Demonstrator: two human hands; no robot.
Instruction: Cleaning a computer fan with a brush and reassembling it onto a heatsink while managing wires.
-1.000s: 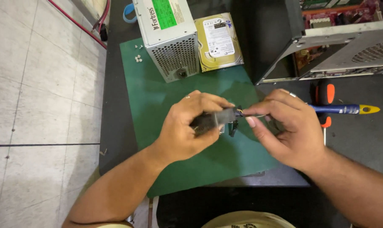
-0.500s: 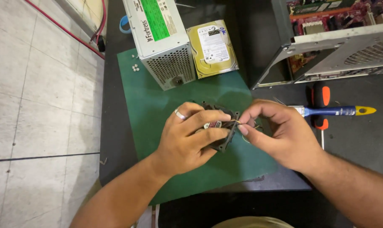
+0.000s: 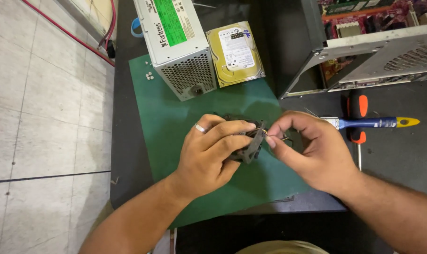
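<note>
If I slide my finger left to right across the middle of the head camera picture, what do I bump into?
Tiled floor → green mat → left hand → small black part → right hand → brush with blue and yellow handle

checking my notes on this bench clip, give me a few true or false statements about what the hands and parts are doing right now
1. The left hand grips a small dark fan-like part over the green mat. True.
2. The right hand holds the blue and yellow brush. False: the brush lies on the table, beside that hand, while its fingertips pinch at the part's edge.
3. A ring is on the left hand. True.
4. The grey power supply sits inside the open computer case. False: it rests at the mat's top edge, next to a hard drive.
</note>
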